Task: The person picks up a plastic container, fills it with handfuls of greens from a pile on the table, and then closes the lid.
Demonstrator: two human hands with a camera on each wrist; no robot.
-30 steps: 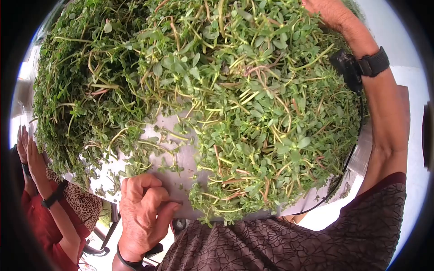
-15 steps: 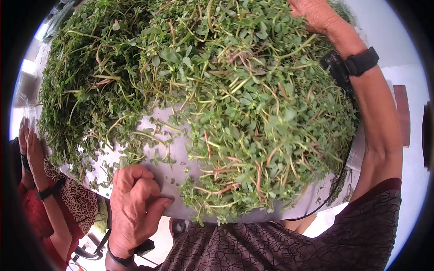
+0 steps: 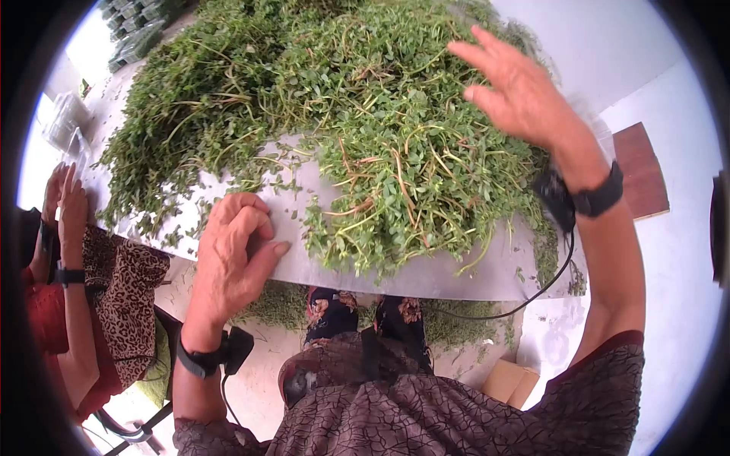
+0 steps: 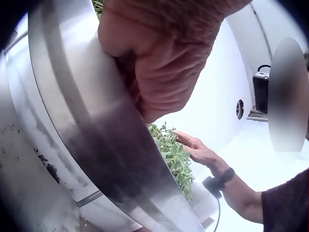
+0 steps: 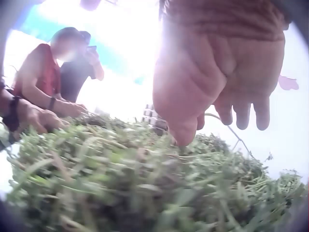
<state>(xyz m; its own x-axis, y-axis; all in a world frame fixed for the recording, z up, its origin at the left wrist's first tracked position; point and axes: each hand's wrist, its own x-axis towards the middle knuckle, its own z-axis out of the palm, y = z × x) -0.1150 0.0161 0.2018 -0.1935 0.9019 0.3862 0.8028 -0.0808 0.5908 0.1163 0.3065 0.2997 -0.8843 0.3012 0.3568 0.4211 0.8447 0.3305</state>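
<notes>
A large heap of purslane [image 3: 411, 167], green leaves on thick pale and reddish stems, covers much of a shiny metal table [image 3: 293, 247]. Over the heap's right side my right hand [image 3: 525, 95] is raised with its fingers spread, holding nothing. The right wrist view has that hand [image 5: 217, 63] just above the purslane [image 5: 125, 179], fingers hanging down. At the table's near edge rests my left hand [image 3: 232, 251], its fingers loosely curled beside some scattered leaves. Seen from the left wrist, this hand [image 4: 164, 67] lies against the metal rim [image 4: 106, 140], its fingertips partly hidden.
Stacked green packs [image 3: 137, 38] stand at the far left, near a clear plastic container [image 3: 67, 121]. Another person's hands [image 3: 70, 201] are at the table's left edge. A black cable [image 3: 525, 305] hangs from my right wrist. A cardboard box [image 3: 509, 384] sits on the floor below.
My right hand has come back from the heap's far side and now shows whole, fingers spread. The head view has shifted, showing more floor. My left hand keeps its place on the table.
</notes>
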